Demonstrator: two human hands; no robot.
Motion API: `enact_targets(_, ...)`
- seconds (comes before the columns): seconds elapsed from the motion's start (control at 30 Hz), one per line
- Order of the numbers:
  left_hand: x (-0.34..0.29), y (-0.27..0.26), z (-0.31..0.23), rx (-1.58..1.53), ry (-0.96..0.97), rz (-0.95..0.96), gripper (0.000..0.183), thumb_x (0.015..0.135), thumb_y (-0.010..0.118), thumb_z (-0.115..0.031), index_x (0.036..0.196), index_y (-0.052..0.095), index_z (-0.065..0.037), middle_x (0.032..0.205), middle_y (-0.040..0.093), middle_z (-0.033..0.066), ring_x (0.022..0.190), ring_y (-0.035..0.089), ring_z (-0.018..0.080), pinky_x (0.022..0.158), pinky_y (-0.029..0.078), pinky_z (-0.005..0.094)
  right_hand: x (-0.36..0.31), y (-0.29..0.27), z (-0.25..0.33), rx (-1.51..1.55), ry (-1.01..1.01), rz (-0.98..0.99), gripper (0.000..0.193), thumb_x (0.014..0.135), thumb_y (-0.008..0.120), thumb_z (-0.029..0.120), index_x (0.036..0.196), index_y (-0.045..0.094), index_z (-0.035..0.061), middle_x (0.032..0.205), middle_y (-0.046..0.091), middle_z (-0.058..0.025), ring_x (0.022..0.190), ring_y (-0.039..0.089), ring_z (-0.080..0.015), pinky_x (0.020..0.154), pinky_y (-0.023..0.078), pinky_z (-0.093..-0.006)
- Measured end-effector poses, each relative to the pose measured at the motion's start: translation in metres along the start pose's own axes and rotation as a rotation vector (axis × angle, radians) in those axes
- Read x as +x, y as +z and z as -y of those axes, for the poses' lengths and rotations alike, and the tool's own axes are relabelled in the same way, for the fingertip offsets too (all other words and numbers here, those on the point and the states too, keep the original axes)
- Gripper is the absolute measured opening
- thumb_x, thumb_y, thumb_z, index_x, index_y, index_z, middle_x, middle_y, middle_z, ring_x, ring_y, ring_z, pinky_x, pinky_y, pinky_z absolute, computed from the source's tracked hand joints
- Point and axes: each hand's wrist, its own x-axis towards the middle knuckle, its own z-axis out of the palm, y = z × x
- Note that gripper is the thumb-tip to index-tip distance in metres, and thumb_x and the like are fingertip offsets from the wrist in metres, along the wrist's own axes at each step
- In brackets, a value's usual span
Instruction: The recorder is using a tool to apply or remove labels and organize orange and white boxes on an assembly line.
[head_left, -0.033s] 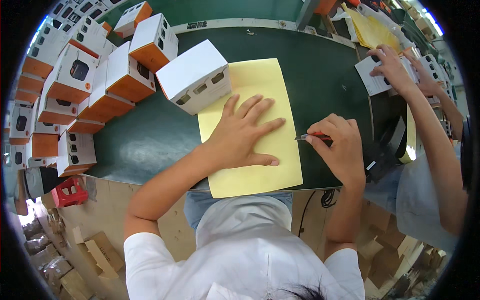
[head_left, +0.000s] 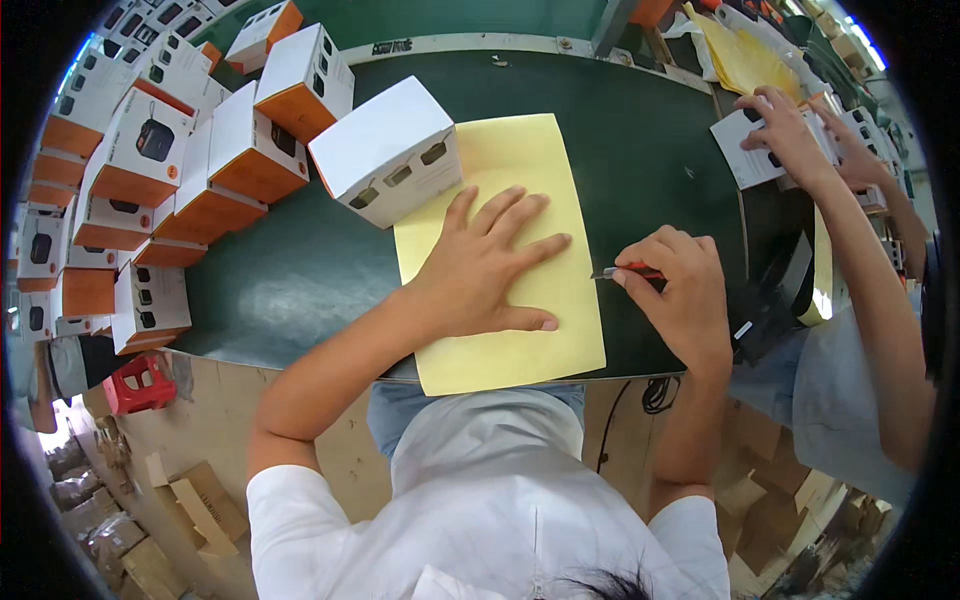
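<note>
A yellow sheet [head_left: 535,350], perhaps paper or a flat envelope, lies on the dark green tabletop [head_left: 650,140] and reaches its near edge. My left hand [head_left: 490,260] rests flat on it, fingers spread. To the right, my right hand [head_left: 680,285] is closed on a small utility knife [head_left: 640,272] with a red handle. The knife's blade points left, at the sheet's right edge; whether it touches cannot be made out. A white box [head_left: 385,140] with pictures of small dark devices stands beyond my left hand, on or against the sheet's upper left part.
White-and-orange boxes [head_left: 140,150] are stacked along the left. On the right, a co-worker's hand [head_left: 790,140] rests on another white box [head_left: 740,150]. A black object [head_left: 775,305] lies near the right table edge. A red stool [head_left: 138,383] stands on the floor at left.
</note>
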Motion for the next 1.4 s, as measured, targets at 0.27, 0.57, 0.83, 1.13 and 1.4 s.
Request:
enact_targets(0.27, -0.002, 0.001, 0.002, -0.013, -0.012, -0.02, 0.085, 0.078, 0.071, -0.074, 0.146, 0.06, -0.025, 0.158, 0.042, 0.018, 0.151, 0.032, 0.0385, 0.122, 0.015, 0.0668, 0.002, 0.007, -0.004, -0.002, 0.046, 0.091, 0.009, 0.085, 0.079, 0.02, 0.088, 0.074, 0.0137, 0.084, 0.064, -0.002, 0.087, 0.062, -0.0221, 0.088, 0.041, -0.0399)
enact_targets(0.57, -0.009, -0.002, 0.0, -0.009, -0.042, -0.018, 0.087, 0.077, 0.071, -0.075, 0.145, 0.061, -0.023, 0.159, 0.04, 0.019, 0.152, 0.032, 0.0391, 0.122, 0.014, 0.0675, -0.001, 0.018, 0.005, -0.033, 0.012, 0.069, 0.024, 0.079, 0.083, 0.032, 0.086, 0.071, 0.0129, 0.085, 0.064, -0.0026, 0.088, 0.061, -0.0236, 0.088, 0.04, -0.0412)
enact_targets(0.83, 0.0, 0.007, -0.017, 0.025, -0.056, -0.015, 0.104, 0.07, 0.07, -0.084, 0.145, 0.059, -0.013, 0.163, 0.031, 0.0257, 0.154, 0.025, 0.0455, 0.118, 0.008, 0.0764, -0.009, 0.017, 0.005, -0.117, 0.072, 0.015, 0.028, 0.077, 0.085, 0.035, 0.083, 0.069, 0.0136, 0.082, 0.061, -0.0016, 0.087, 0.061, -0.0233, 0.088, 0.039, -0.0409)
enact_targets(1.13, -0.001, -0.015, -0.016, 0.003, 0.042, -0.125, 0.091, 0.079, 0.07, -0.075, 0.144, 0.06, -0.013, 0.165, 0.031, 0.0235, 0.154, 0.027, 0.0438, 0.123, 0.017, 0.0649, -0.024, -0.006, 0.002, 0.173, 0.199, -0.156, 0.025, 0.075, 0.088, 0.023, 0.081, 0.067, 0.0114, 0.08, 0.062, -0.0006, 0.08, 0.058, -0.02, 0.086, 0.037, -0.0362)
enact_targets(1.4, -0.029, -0.12, 0.052, 0.32, -0.306, -0.174, 0.065, 0.086, 0.08, -0.033, 0.147, 0.059, -0.022, 0.154, 0.048, 0.0211, 0.138, 0.048, 0.0422, 0.117, 0.038, 0.0491, -0.031, -0.011, 0.011, 0.457, 0.238, -0.227, 0.02, 0.079, 0.086, 0.017, 0.084, 0.067, 0.0103, 0.081, 0.062, 0.0006, 0.08, 0.052, -0.0164, 0.082, 0.04, -0.0332)
